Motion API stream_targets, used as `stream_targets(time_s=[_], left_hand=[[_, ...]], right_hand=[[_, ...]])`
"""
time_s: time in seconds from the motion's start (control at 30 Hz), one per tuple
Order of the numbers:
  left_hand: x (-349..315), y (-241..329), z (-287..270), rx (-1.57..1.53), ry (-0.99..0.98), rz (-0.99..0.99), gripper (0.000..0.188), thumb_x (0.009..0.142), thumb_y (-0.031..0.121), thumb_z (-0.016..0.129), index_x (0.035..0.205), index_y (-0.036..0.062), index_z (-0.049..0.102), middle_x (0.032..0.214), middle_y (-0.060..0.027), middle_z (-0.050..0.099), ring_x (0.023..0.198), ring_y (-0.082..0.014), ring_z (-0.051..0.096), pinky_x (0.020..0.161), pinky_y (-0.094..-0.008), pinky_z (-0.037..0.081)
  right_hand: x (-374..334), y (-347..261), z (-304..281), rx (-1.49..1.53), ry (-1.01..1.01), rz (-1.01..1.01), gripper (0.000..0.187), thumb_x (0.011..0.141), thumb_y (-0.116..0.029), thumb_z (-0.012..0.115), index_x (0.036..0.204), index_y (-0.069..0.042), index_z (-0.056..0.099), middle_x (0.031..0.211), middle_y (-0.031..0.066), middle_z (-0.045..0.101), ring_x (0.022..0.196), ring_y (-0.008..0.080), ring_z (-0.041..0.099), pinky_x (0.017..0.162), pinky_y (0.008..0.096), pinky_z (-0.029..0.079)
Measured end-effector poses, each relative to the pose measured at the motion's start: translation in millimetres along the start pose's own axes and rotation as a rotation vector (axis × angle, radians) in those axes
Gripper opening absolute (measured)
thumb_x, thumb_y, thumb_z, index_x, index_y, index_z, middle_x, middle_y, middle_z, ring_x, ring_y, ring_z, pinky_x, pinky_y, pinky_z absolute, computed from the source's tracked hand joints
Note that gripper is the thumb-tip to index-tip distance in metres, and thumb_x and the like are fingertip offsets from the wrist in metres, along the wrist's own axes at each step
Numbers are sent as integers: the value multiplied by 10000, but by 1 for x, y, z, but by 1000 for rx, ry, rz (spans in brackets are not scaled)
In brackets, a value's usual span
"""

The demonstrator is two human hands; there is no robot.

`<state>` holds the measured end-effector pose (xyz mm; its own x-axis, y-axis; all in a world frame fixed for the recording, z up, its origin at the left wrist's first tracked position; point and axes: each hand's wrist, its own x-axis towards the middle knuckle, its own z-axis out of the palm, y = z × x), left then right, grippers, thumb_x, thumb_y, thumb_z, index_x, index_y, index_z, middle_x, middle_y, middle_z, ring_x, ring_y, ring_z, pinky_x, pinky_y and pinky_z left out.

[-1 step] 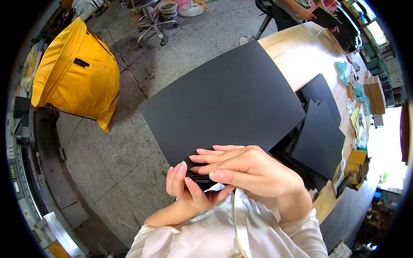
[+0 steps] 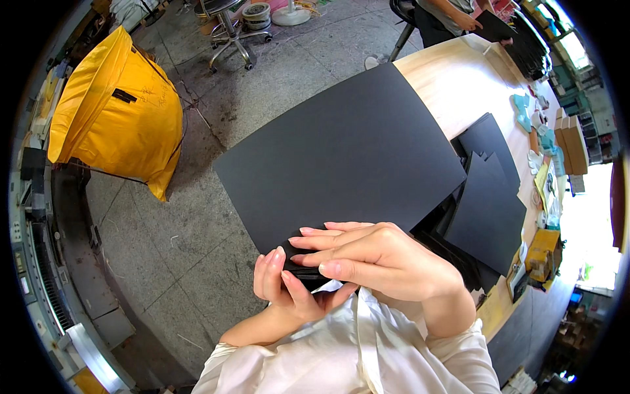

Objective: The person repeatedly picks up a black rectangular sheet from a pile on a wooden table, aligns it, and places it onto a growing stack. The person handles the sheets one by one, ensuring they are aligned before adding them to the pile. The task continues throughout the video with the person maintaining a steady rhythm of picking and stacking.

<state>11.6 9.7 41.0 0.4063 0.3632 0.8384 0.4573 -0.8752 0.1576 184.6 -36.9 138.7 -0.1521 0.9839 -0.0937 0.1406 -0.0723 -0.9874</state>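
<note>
A stack of large black sheets (image 2: 348, 151), like card or board, lies in front of me, its layered edges showing at the near corner. My right hand (image 2: 374, 256) rests on top of it near that corner, fingers stretched out and pointing left. Cupped round the corner from below is my left hand (image 2: 289, 295), its fingertips turned up against the stack's edges; part of its grip is hidden. Smaller black sheets (image 2: 489, 203) lie in an uneven pile to the right of the stack.
A pale wooden table (image 2: 446, 72) runs along the right, with teal-and-white gloves (image 2: 522, 111), a yellow box (image 2: 545, 253) and cardboard boxes (image 2: 572, 144). Across it a person (image 2: 453, 20) handles black sheets. A yellow sack (image 2: 118, 118) and a wheeled stool (image 2: 230, 36) stand on the floor.
My hands and the stack stay where they were. At the far right, the other person's black sheet has shifted slightly.
</note>
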Motion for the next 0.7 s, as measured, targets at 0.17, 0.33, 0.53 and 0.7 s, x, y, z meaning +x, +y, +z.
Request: stream_targets(time_s=[0.17, 0.33, 0.53, 0.7], left_hand=[[-1, -3, -9, 26, -163, 44, 1074, 866, 666, 536, 1443, -163, 173, 1359, -344, 314, 1190, -414, 399, 928, -506, 393], [-1, -3, -9, 16, -173, 38, 1078, 861, 652, 558, 1447, -161, 161, 1366, -347, 298, 1198, -417, 388, 936, -503, 387], [2, 0, 0, -16, -16, -6, 923, 860, 630, 602, 1361, -105, 353, 1227, -305, 481, 1089, -355, 458, 899, -470, 421], [-3, 0, -2, -62, -13, -19, 894, 851, 640, 595, 1348, -59, 341, 1278, -334, 435, 1132, -389, 456, 925, -486, 408]], right_hand=[[0, 3, 1, -32, 13, -26, 353, 1005, -258, 507, 1205, -6, 652, 1276, 195, 620, 1296, 332, 511, 1119, 426, 359], [0, 1, 1, -46, 20, -25, 342, 1005, -251, 513, 1203, -13, 657, 1273, 177, 627, 1292, 320, 517, 1117, 425, 363], [1, 6, 4, -84, 77, -52, 313, 996, -234, 534, 1181, -22, 671, 1202, 150, 669, 1236, 307, 569, 1085, 418, 408], [0, 8, 14, -203, 213, -91, 261, 975, -225, 568, 1118, -44, 691, 1084, 135, 708, 1090, 310, 653, 945, 385, 517]])
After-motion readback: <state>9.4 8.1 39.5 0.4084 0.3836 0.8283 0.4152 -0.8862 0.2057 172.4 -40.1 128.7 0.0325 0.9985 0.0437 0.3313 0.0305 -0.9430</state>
